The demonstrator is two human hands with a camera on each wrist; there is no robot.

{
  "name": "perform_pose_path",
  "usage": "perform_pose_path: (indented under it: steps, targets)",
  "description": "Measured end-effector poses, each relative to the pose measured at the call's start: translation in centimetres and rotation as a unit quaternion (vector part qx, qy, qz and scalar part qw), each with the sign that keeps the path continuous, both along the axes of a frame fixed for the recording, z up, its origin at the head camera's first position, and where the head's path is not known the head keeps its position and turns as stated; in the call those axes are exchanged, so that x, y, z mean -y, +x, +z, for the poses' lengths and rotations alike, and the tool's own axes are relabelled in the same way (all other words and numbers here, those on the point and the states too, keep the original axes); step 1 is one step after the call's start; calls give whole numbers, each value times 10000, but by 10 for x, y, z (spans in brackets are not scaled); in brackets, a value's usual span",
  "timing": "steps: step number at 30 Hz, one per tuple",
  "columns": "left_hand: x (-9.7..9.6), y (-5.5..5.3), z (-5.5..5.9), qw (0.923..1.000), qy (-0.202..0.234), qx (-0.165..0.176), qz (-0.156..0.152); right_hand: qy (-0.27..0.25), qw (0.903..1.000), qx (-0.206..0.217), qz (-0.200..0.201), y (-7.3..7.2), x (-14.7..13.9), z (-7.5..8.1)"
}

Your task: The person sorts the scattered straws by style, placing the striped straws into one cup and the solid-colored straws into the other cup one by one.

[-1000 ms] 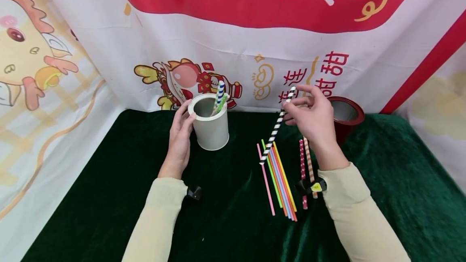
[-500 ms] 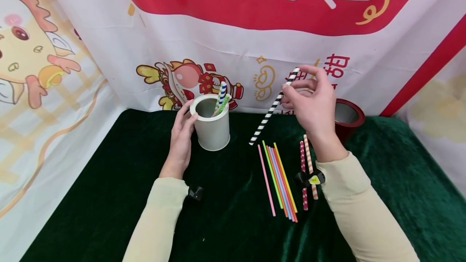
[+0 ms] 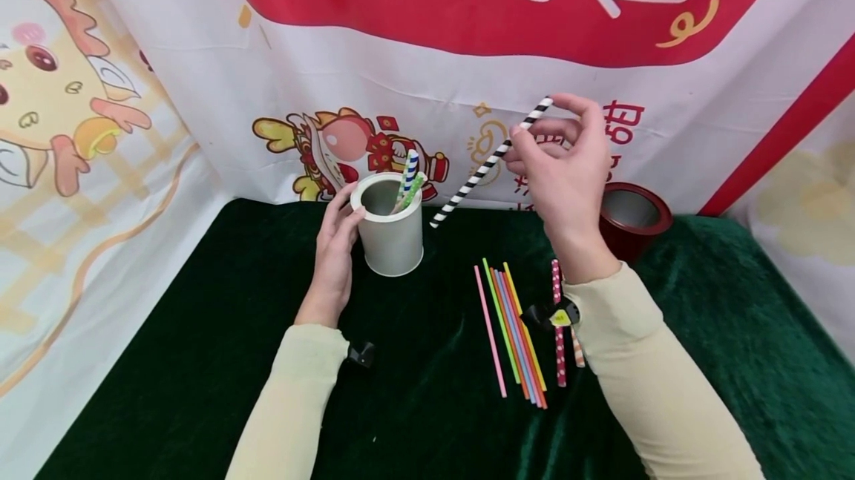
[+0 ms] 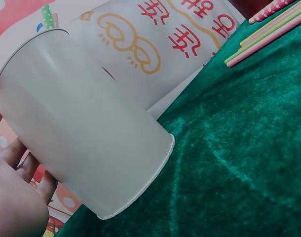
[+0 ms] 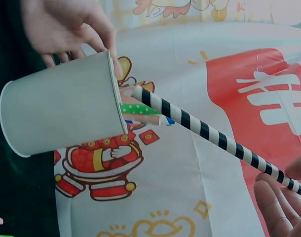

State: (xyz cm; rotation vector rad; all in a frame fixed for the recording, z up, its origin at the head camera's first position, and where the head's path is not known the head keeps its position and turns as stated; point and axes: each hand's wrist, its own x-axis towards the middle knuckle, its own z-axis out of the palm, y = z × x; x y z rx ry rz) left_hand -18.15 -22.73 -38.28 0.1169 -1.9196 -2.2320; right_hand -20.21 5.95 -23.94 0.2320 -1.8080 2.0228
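In the head view my right hand (image 3: 566, 168) pinches a black-and-white striped paper straw (image 3: 477, 176) near its upper end. The straw slants down to the left, its lower tip beside the rim of a white can (image 3: 392, 246). My left hand (image 3: 334, 257) holds this can from the left, thumb at the rim and fingers along the side. Inside the can lean a blue-striped straw (image 3: 409, 167) and a green dotted straw (image 3: 413, 189). The right wrist view shows the striped straw (image 5: 205, 129) passing in front of the can's mouth, near the green dotted straw (image 5: 140, 108).
On the green cloth (image 3: 414, 406) lie several thin coloured straws (image 3: 514, 335), and a red dotted straw (image 3: 557, 331) next to an orange-striped straw (image 3: 577, 350), partly under the right wrist. A dark red can (image 3: 634, 224) stands behind the right hand. A printed backdrop (image 3: 467, 72) rises behind.
My right hand has lifted the black-and-white straw up off the coloured straws and swung its lower tip left toward the white can. The left hand stays on the can.
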Motion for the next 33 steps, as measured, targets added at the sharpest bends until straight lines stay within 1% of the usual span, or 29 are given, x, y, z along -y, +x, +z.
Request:
perform_pose_path:
  steps: [7,12,17,21,27,33]
  targets:
    - [-3,-2,2,10000,34,-6,3,-245,9994,-234,-99,-7,14,-1]
    - [-2,-3,3,9999,126,-20,35,-306,9989,-360,-20,-10,27,-5]
    - [-1,-3,2,9999,136,-24,23,83,9985,-536,-110,-12,39,-16]
    - [0,-2,1,9999,146,-12,44,491,9959,-728,-203,-12,47,-24]
    - [-1,-3,0,9997,179,-176,48,1180,9873,-1004,-363,-10,57,-32]
    - [-2,-3,0,9997,153,-201,42,1534,9803,-1207,-305,-8,66,-41]
